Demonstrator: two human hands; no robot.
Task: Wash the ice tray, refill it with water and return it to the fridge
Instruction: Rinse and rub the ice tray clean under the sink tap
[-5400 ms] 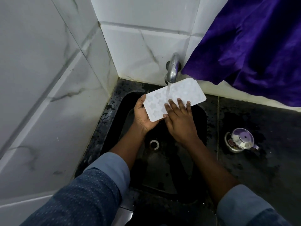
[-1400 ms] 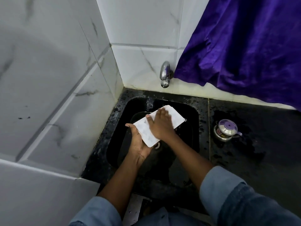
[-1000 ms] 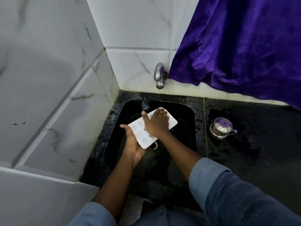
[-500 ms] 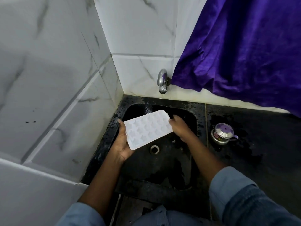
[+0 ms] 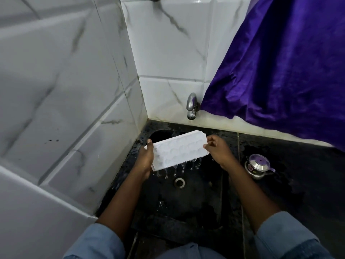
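- Our left hand [image 5: 144, 159] grips the white ice tray [image 5: 178, 149] at one short end; our right hand [image 5: 217, 149] pinches the other.
- We hold it tilted above the black sink [image 5: 186, 202], water dripping off.
- The tap [image 5: 191, 107] sits just behind.

Left hand [image 5: 146, 159]: palm cupped under the ice tray's [image 5: 179, 150] left end, thumb over its rim.
Right hand [image 5: 218, 149]: fingers [image 5: 211, 142] pinch the right end.
Forearms: bare, reaching forward, sleeves at elbows.
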